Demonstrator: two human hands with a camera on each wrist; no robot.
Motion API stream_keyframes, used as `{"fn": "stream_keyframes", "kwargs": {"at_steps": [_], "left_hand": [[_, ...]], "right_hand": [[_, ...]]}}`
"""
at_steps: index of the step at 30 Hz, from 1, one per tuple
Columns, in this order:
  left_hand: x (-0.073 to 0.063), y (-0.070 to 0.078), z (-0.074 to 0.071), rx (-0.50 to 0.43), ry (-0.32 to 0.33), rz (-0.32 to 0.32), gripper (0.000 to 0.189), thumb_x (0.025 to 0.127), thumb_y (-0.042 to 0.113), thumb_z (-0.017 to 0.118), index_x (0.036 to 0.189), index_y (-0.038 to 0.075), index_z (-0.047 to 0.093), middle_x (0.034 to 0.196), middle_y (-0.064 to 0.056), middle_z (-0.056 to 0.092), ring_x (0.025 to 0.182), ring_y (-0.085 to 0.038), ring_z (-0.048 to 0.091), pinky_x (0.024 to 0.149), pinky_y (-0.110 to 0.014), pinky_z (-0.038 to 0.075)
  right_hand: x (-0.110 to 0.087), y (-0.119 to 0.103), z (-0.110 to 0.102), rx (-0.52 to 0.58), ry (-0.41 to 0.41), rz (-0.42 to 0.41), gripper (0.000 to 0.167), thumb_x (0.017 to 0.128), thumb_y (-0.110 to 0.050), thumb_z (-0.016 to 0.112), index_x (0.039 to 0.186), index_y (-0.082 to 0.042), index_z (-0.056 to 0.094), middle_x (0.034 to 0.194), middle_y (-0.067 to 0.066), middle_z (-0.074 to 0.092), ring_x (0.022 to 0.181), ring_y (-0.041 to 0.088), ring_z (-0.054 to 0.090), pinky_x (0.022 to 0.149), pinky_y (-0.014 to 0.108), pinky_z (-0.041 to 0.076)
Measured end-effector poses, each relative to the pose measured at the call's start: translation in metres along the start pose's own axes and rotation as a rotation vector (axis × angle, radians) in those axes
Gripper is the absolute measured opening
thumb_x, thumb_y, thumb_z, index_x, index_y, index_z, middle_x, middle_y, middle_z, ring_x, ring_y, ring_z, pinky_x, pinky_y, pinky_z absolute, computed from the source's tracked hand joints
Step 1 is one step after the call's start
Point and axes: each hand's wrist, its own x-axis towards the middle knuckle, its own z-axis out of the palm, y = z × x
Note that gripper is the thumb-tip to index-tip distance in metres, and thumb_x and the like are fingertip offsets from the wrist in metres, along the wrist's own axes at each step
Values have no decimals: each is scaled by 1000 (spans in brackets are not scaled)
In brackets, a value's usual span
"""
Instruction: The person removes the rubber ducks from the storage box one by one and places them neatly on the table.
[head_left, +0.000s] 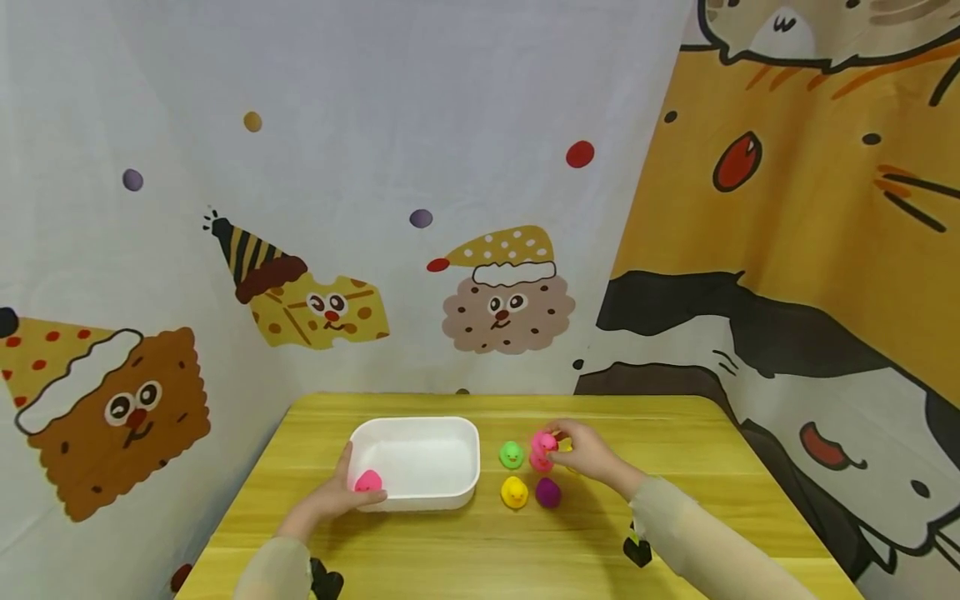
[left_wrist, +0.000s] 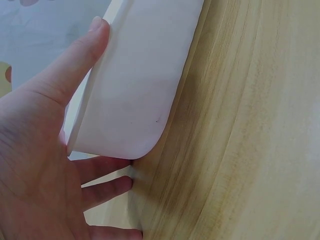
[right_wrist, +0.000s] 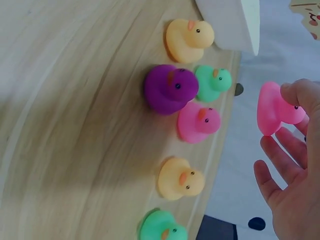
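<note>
A white plastic box (head_left: 416, 504) stands on the table, with a pink toy duck (head_left: 368, 481) in its near left corner. My left hand (head_left: 339, 493) holds that corner, the thumb (left_wrist: 82, 57) lying along the rim and the fingers spread by the short wall. Above the table, my right hand (head_left: 585, 452) pinches another pink duck (right_wrist: 270, 110) between thumb and fingers. Below it are a purple duck (right_wrist: 170, 90), a pink duck (right_wrist: 197, 123), a green duck (right_wrist: 212, 83) and two yellow ducks (right_wrist: 187, 42), (right_wrist: 179, 180).
One more green duck (right_wrist: 162, 229) is cut off by the lower edge of the right wrist view; the right hand hides it in the head view. The wooden table (head_left: 450, 554) ends at the back near a printed cloth (head_left: 420, 317).
</note>
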Motion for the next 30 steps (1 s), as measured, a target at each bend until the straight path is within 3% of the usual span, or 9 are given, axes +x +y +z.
{"fn": "stream_keyframes", "kwargs": {"at_steps": [5,19,30], "left_hand": [[-1,1,1,-1,-4,6,126,79,42,78,150,-1,-17,150,-42,7,129,-55,31,106,-66,25],[-1,-1,1,-7,-7,4,127,79,43,79,150,0,-17,150,-41,5,129,-56,31,105,-67,25],[3,-3,0,8,-3,28,126,79,41,78,149,-2,-17,149,-43,5,127,-56,33,105,-66,26]], "right_hand": [[-9,8,-2,-4,-17,13,36,81,-10,78,113,-5,65,112,6,64,98,25,61,79,40,54],[-38,35,-6,-34,-23,57,31,77,-6,78,106,-5,66,108,8,65,96,29,61,83,52,52],[-51,41,-5,-48,-35,93,31,76,-4,77,105,-5,67,107,6,65,96,28,60,85,51,51]]}}
